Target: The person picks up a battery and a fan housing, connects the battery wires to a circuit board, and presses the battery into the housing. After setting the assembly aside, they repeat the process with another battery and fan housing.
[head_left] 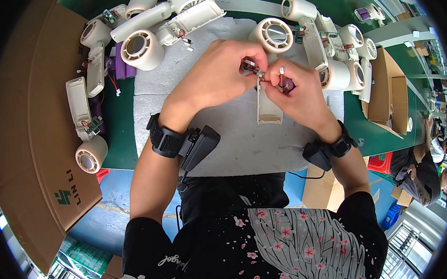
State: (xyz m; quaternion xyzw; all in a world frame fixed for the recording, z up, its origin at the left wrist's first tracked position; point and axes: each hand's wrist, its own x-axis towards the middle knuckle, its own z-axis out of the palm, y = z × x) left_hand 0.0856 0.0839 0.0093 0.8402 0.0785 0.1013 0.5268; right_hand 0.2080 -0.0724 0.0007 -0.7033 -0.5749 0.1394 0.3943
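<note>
My left hand (217, 71) is closed, with its fingertips pinching a small circuit board (251, 67) above the grey-white foam mat. Close against it, my right hand (302, 90) curls around a purple cylindrical battery (288, 87), and a red wire with a white plug (281, 75) sticks up between its fingers. Beneath both hands lies a white handheld-fan housing, its open handle shell (270, 110) pointing toward me and its round head (273, 35) away from me. The fingers hide where the wires meet the board.
Several white fan housings (140, 49) with boards and wires lie along the mat's far left, and more fan housings (335, 75) are piled at the right. Purple batteries (123, 61) rest at the left. A large cardboard box (35, 124) flanks the left; a smaller open carton (390, 93) stands right.
</note>
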